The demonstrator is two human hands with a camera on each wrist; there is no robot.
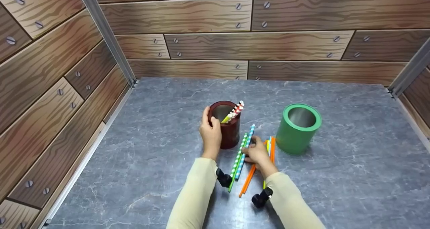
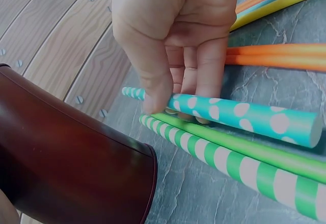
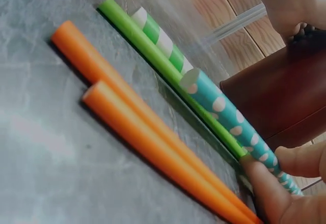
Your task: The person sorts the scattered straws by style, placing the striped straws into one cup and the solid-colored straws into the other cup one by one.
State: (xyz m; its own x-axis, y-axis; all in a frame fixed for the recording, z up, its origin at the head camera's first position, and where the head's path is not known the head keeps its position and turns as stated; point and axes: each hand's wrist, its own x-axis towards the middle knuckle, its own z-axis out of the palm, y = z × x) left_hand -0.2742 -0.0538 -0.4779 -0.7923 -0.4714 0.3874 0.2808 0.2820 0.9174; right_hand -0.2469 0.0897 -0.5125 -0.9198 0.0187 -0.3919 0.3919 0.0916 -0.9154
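Note:
My left hand (image 1: 211, 136) grips the side of a dark red cup (image 1: 230, 135), thumb near its rim. Several patterned straws (image 1: 238, 110) lean out of this cup toward the right. To the right of it, my right hand (image 1: 258, 151) pinches a blue straw with white dots (image 2: 254, 118) between thumb and fingers. Right beside that straw lie a green-and-white striped straw (image 2: 224, 160) and a plain green straw (image 2: 239, 145) on the table. Orange straws (image 3: 153, 137) lie on the other side, near the right hand.
A green cup (image 1: 292, 138) stands upright on the right, with more orange, yellow and blue straws (image 1: 272, 148) lying just left of it. The grey marbled table (image 1: 151, 138) is bounded by wood-patterned walls (image 1: 208, 19) at the back and sides.

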